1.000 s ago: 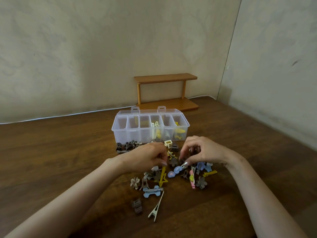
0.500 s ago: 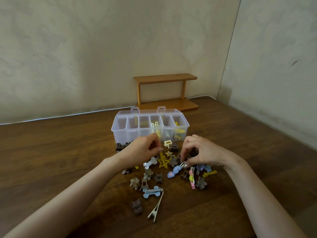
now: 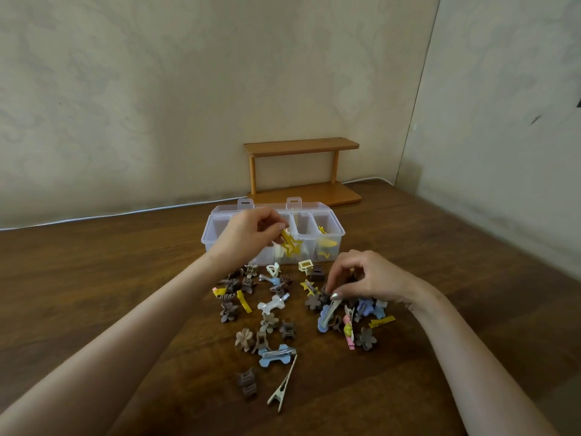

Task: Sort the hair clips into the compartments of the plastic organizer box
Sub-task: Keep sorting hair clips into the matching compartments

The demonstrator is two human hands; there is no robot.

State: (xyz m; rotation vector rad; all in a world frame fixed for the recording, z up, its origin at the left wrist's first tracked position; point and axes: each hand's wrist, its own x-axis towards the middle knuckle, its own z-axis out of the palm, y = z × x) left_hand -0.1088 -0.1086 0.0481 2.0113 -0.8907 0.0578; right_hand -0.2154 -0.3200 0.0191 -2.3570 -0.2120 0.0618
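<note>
Early stage: most hair clips [image 3: 270,322] are loose on the wooden table [image 3: 94,294], nearest a cream alligator clip [image 3: 283,387] and a blue bone clip [image 3: 276,357]. Right hand [image 3: 367,278] has fingers curled into the pile; can't tell if it grips anything. Left hand [image 3: 248,234] pinches a yellow star clip [image 3: 290,243], a thin open outline, over the middle of the translucent organizer box [image 3: 210,237]. Few yellow clips [image 3: 327,243] inside.

head-worn view, forward and downward
</note>
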